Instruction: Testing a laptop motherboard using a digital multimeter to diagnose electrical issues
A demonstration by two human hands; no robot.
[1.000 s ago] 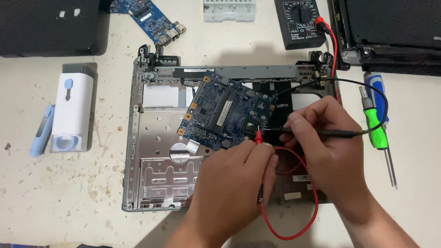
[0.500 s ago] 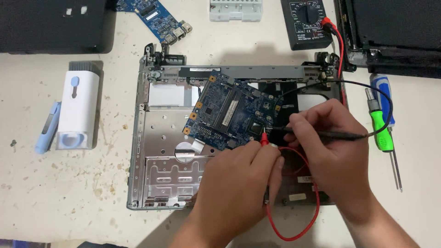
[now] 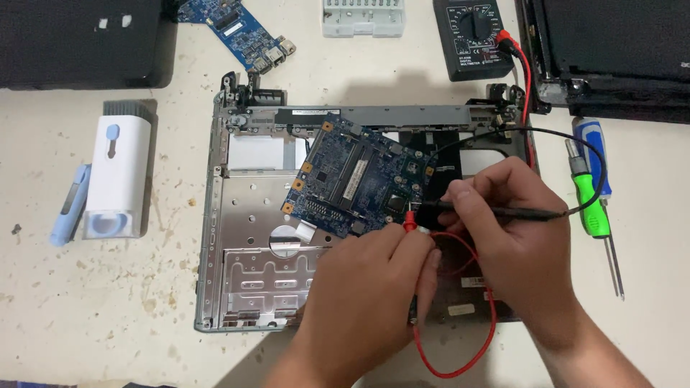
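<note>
Bending in from the counter's near edge, the left hand [image 3: 374, 287] pinches one red probe [image 3: 410, 221] and the right hand [image 3: 514, 237] grips one black probe [image 3: 503, 212], both tips on the blue circuit board [image 3: 356, 179] lying in the open laptop shell [image 3: 244, 251]. Two screwdrivers [image 3: 593, 194] lie right.

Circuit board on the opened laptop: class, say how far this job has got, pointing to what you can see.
Done: the laptop shell lies stripped, and the blue circuit board rests loose and tilted on it. In hand: the left hand holds the red probe and the right hand the black probe near the board's lower right edge, both wired toward the meter. Left: reassembly; the screwdrivers lie unused.
</note>
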